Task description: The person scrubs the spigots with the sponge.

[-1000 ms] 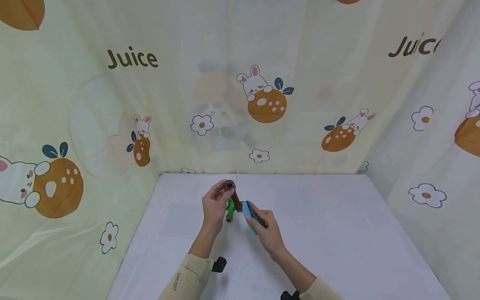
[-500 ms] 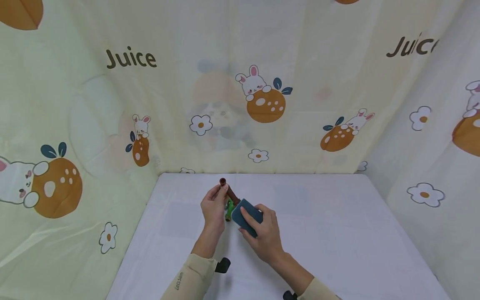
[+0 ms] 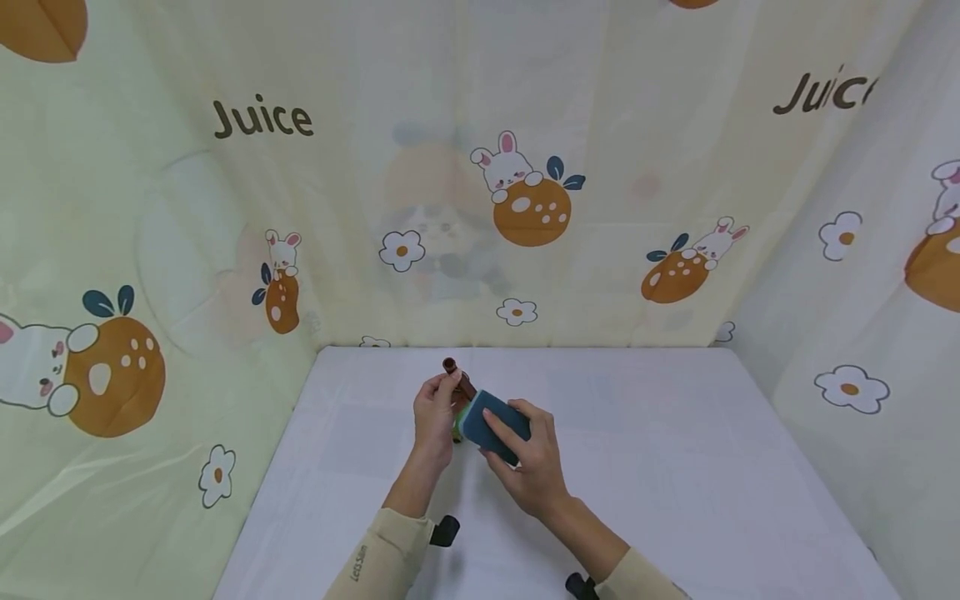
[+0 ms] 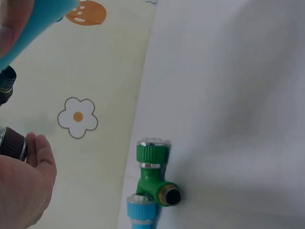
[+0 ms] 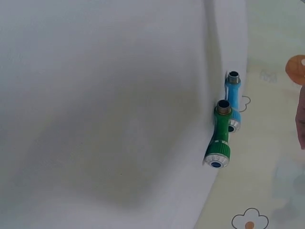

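Observation:
My left hand [image 3: 435, 421] pinches a brown pipe fitting [image 3: 467, 387] by its upper end, above the table. The fitting slants down to the right, and a threaded end [image 4: 6, 85] shows in the left wrist view. With fingers and thumb, my right hand [image 3: 534, 473] grips a two-tone blue sponge [image 3: 474, 425], dark on top and light beneath. The sponge covers the fitting's lower end; whether it touches there is hidden. Below the hands, a green pipe fitting [image 4: 151, 179] lies on the table beside a blue one [image 4: 142, 210].
A white-topped table [image 3: 652, 467] stretches out on both sides of the hands. A cream curtain [image 3: 600, 275] printed with bunnies, oranges and flowers hangs behind it and along the sides. Black wrist cameras [image 3: 446, 531] sit at the sleeves.
The sponge has turned from edge-on to broad face up and moved left over the fitting's lower end. The brown fitting has rotated a little in my left hand.

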Motion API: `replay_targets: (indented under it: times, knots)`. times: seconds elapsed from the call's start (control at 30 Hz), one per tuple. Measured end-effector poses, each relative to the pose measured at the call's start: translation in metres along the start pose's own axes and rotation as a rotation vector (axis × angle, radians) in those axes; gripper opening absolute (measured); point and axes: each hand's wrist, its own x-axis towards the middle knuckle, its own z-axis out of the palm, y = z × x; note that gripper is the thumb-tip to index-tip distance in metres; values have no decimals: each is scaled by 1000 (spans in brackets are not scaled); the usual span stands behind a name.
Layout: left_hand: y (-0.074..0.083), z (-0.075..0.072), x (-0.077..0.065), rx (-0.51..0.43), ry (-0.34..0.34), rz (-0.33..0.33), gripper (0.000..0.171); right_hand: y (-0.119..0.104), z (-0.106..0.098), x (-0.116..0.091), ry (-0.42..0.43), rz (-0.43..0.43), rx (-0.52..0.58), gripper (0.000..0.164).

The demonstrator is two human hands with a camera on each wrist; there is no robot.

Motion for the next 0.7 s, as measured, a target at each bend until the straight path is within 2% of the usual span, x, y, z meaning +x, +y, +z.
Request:
replay_targets:
  times: [0.23, 0.43, 0.53, 0.6, 0.7]
  knots:
    - [4, -4, 3, 1, -98, 16, 51, -5, 0, 2, 31, 159, 134, 71]
    - [5, -6, 2, -38, -184, 52, 42, -3, 2, 6, 95, 271, 243, 66]
    - [5, -5, 0, -26, -214, 48, 41, -1, 1, 8, 111, 321, 297, 66]
    - [3, -5, -2, -4, -225, 37, 40, 1, 0, 9, 110, 343, 319, 64]
    - [2, -6, -3, 15, -236, 20, 35, 3, 0, 10, 125, 319, 298, 64]
